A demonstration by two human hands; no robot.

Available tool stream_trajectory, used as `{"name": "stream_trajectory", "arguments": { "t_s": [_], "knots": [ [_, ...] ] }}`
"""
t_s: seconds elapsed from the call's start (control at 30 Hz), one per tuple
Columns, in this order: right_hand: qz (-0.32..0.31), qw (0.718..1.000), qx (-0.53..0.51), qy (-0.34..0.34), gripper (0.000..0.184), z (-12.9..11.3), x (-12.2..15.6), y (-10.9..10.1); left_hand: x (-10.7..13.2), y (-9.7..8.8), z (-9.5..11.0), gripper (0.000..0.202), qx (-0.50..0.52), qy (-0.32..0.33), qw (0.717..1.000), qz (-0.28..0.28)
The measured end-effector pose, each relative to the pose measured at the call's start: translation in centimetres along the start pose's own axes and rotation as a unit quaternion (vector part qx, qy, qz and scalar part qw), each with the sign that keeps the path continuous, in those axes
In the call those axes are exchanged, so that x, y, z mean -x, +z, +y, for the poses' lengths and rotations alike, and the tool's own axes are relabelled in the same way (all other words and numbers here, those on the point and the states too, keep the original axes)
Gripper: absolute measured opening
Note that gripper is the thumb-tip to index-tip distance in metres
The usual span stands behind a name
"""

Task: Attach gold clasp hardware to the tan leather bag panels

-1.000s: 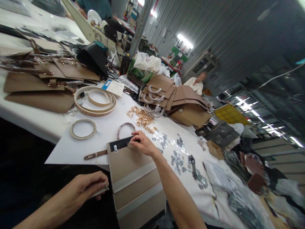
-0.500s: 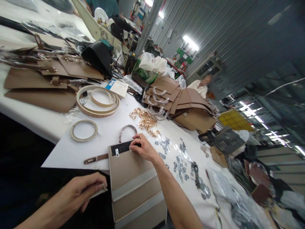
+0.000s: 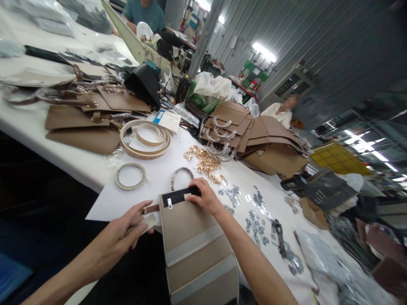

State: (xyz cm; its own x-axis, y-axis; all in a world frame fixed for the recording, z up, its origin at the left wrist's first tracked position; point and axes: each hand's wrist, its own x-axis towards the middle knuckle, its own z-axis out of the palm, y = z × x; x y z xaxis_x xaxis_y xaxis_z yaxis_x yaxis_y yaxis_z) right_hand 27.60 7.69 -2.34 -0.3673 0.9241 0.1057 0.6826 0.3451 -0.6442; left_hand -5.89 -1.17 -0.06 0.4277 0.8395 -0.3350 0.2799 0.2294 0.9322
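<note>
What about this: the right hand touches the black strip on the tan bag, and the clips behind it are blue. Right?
Not quite. In the head view the clips behind the right hand are gold, not blue. The hand does touch the black strip on the tan bag.

Single head-worn view, looking forward and down, close over the white table [image 3: 152, 178], tilted, workshop behind.

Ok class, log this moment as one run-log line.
left hand holds white scrap | right hand on black strip | tan bag panel at table edge
</note>
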Motion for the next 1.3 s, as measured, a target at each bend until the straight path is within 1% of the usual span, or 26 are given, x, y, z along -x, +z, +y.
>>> {"name": "stream_trajectory", "arguments": {
  "t_s": [0.07, 0.13, 0.17, 0.23, 0.27, 0.3, 0.4, 0.43, 0.5, 0.57, 0.63, 0.7, 0.77, 0.87, 0.93, 1.03, 1.17, 1.3],
  "knots": [
    [0.072, 0.996, 0.03, -0.037, 0.043, 0.3, 2.1, 0.9, 0.2, -0.2, 0.8, 0.071, 0.016, -0.006, 1.0, -0.004],
    [0.114, 0.99, 0.056, -0.058, 0.047, -0.2, 3.6, 1.4, 0.4, -0.4, 1.4, 0.068, 0.012, -0.005, 1.0, -0.012],
    [0.128, 0.988, 0.06, -0.067, 0.048, -1.0, 4.1, 1.3, 0.5, -0.4, 1.7, 0.066, 0.003, -0.001, 1.0, -0.018],
    [0.137, 0.986, 0.037, -0.085, 0.042, -3.9, 4.4, 0.9, 0.7, -0.4, 2.4, 0.063, -0.022, 0.011, 0.999, -0.031],
    [0.126, 0.988, 0.014, -0.093, 0.038, -5.8, 4.3, 0.6, 0.8, -0.4, 2.9, 0.062, -0.038, 0.016, 0.998, -0.04],
    [0.102, 0.99, -0.013, -0.1, 0.035, -7.8, 4.2, 0.4, 0.9, -0.4, 3.4, 0.062, -0.054, 0.021, 0.997, -0.051],
    [-0.006, 0.992, -0.06, -0.115, 0.036, -13.3, 3.6, 0.4, 1.3, -0.3, 4.8, 0.06, -0.101, 0.037, 0.992, -0.066],
    [-0.031, 0.991, -0.058, -0.119, 0.037, -14.6, 3.5, 0.7, 1.4, -0.3, 5.2, 0.059, -0.112, 0.042, 0.991, -0.065],
    [-0.052, 0.99, -0.04, -0.124, 0.031, -16.1, 3.4, 1.5, 1.7, -0.2, 5.6, 0.059, -0.123, 0.054, 0.989, -0.06],
    [-0.049, 0.991, -0.026, -0.125, 0.021, -16.5, 3.4, 2.2, 2.0, -0.2, 5.7, 0.059, -0.132, 0.066, 0.987, -0.058],
    [-0.039, 0.992, -0.029, -0.12, 0.017, -16.5, 3.6, 2.5, 2.2, -0.2, 5.7, 0.059, -0.141, 0.072, 0.986, -0.059],
    [-0.031, 0.993, -0.043, -0.103, 0.018, -16.4, 3.8, 2.5, 2.5, -0.3, 5.7, 0.057, -0.146, 0.07, 0.985, -0.06],
    [-0.029, 0.995, -0.059, -0.08, 0.018, -16.5, 3.9, 2.2, 2.8, -0.4, 5.8, 0.05, -0.145, 0.069, 0.985, -0.066],
    [-0.034, 0.993, -0.09, -0.06, 0.013, -16.8, 3.9, 1.9, 3.0, -0.4, 5.9, 0.039, -0.147, 0.078, 0.983, -0.072],
    [-0.04, 0.992, -0.11, -0.055, 0.011, -17.0, 3.9, 1.8, 3.1, -0.4, 5.8, 0.034, -0.155, 0.086, 0.982, -0.064],
    [-0.056, 0.992, -0.105, -0.05, 0.012, -17.1, 4.0, 1.8, 3.1, -0.3, 5.5, 0.026, -0.178, 0.091, 0.979, -0.048],
    [-0.074, 0.993, -0.074, -0.054, 0.014, -17.3, 4.0, 1.9, 2.9, -0.1, 5.1, 0.028, -0.209, 0.072, 0.974, -0.038],
    [-0.093, 0.994, -0.029, -0.05, 0.013, -17.7, 4.1, 1.9, 2.7, -0.1, 4.9, 0.034, -0.197, 0.056, 0.978, -0.046]
  ]
}}
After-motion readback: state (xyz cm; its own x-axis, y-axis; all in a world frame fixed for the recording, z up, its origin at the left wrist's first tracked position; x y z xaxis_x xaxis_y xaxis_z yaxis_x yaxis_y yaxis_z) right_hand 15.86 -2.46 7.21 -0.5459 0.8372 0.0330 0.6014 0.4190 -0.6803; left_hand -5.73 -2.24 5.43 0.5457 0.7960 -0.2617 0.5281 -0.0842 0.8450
